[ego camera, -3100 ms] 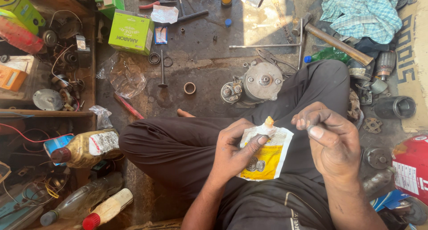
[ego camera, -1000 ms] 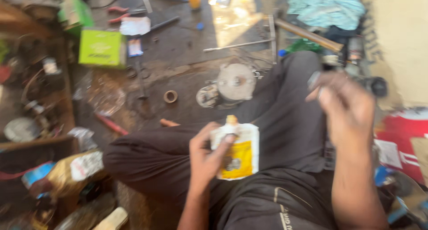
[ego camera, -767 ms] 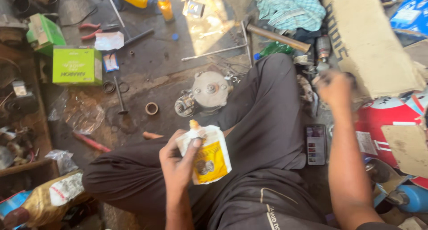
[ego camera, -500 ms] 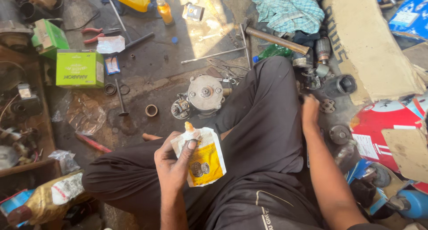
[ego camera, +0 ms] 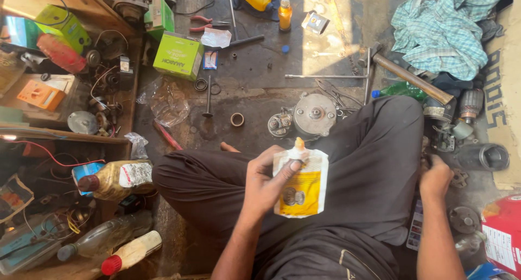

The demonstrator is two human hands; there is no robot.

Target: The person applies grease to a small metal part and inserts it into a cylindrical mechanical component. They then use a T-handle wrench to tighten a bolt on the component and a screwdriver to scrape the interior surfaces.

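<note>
A white and yellow spout pouch [ego camera: 303, 183] is grasped upright by the left hand [ego camera: 265, 181], thumb pressed near its nozzle, above the lap. Just beyond the pouch, a round grey motor housing [ego camera: 312, 115] lies on the floor. Right of the pouch, past the knee, the right hand [ego camera: 436, 177] is lowered among small metal parts; whether anything is gripped cannot be told.

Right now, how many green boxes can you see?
3. One green box lies on the floor, a smaller one behind it, another on the wooden shelf. Clutter may hide more.
</note>
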